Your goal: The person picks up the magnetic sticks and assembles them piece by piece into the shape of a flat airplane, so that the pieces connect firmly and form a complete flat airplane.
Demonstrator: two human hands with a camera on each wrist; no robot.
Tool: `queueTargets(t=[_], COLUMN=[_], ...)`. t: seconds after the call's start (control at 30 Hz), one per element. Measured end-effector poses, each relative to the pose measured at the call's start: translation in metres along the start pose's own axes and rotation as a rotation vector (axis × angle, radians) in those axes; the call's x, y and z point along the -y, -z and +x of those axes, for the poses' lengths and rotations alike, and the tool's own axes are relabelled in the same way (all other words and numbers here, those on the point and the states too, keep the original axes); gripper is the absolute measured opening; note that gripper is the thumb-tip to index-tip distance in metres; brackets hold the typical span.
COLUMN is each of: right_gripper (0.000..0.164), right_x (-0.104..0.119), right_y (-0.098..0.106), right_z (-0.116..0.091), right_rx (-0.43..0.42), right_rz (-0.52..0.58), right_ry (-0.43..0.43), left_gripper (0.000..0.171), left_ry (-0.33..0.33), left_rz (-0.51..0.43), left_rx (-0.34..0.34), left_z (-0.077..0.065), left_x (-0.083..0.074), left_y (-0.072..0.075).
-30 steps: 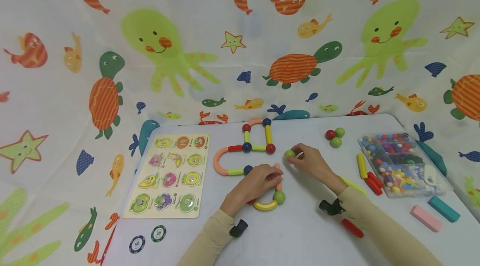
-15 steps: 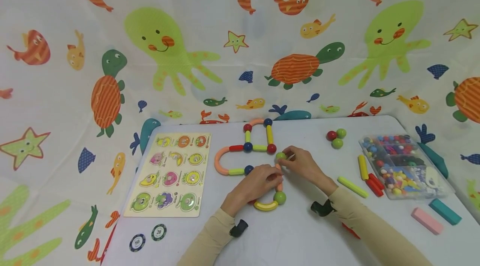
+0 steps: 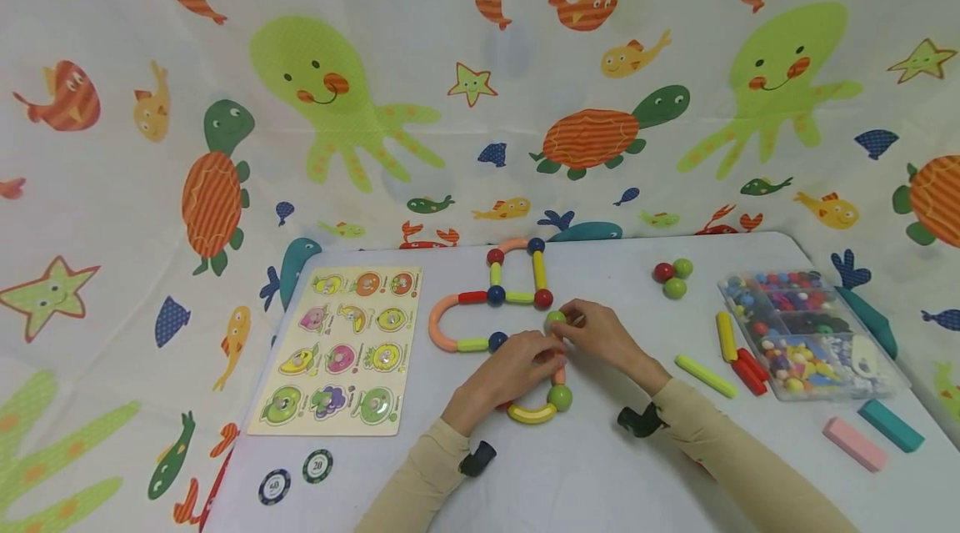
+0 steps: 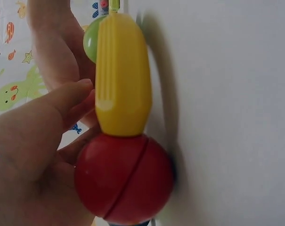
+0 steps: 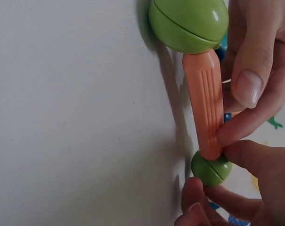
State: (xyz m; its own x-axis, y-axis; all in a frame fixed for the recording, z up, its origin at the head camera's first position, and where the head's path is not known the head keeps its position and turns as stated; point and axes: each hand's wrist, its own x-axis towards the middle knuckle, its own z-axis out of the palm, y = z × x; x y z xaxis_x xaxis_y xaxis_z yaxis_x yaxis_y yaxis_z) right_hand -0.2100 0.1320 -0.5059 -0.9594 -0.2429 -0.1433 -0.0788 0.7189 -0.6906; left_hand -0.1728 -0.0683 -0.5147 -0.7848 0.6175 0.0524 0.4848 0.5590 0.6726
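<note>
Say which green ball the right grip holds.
The green ball at the far end of the straight salmon stick, pinched by the right grip. The near-end green ball and two loose ones aren't.

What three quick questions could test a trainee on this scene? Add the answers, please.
1. Which hand holds a green ball?
2. Fill in: the fruit board lies to the ___ of the bead box, as the person sees it.
3. How many balls are in the loose cluster?

Key:
1. The right hand; the left hand touches a peach rod.
2. Left.
3. Three: one red, two green.
</note>
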Motion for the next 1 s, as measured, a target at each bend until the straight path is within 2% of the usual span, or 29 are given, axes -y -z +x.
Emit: queueTargets(t=[0.13,0.27,0.43,0.53,0.67,0.83,0.9,1.0], right_gripper=[0.042,0.042,0.039,0.037,0.034,0.031,0.029,0.027], right_x=[-0.003,-0.006,-0.02,-0.035,-0.06,-0.083,-0.09,-0.098], right_y=[0.0,0.006,0.025,0.041,0.066,0.086,0.089,0.091], right_z=[-0.001,-0.006,-0.019,-0.031,-0.056,-0.095,-0.109,-0.129], right_rx=[0.007,-0.006,-0.063,-0.11,-0.181,-0.28,-0.296,-0.266], right_rz=[-0.015,-0.017,-0.01,-0.028,-0.054,-0.103,-0.121,-0.138], right_ry=[0.02,0.01,-0.021,-0.013,0.011,0.03,0.039,0.055], left_gripper=[0.028,0.028,0.027,0.028,0.031,0.033,0.033,0.033], left_ry=[0.022,0.067,0.141,0.199,0.229,0.209,0.199,0.191], left_rz=[0.016,0.015,0.009,0.004,-0.015,-0.02,-0.023,-0.023], left_rx=[-0.026,-0.108,-0.219,-0.26,-0.266,-0.229,-0.213,-0.197], left_z=[-0.004,-0.012,-0.024,-0.03,-0.034,-0.033,-0.032,-0.032], left_x=[-0.001,0.001,0.014,0.023,0.032,0.037,0.037,0.038], left_y=[0.005,0.017,0.034,0.042,0.047,0.046,0.045,0.042])
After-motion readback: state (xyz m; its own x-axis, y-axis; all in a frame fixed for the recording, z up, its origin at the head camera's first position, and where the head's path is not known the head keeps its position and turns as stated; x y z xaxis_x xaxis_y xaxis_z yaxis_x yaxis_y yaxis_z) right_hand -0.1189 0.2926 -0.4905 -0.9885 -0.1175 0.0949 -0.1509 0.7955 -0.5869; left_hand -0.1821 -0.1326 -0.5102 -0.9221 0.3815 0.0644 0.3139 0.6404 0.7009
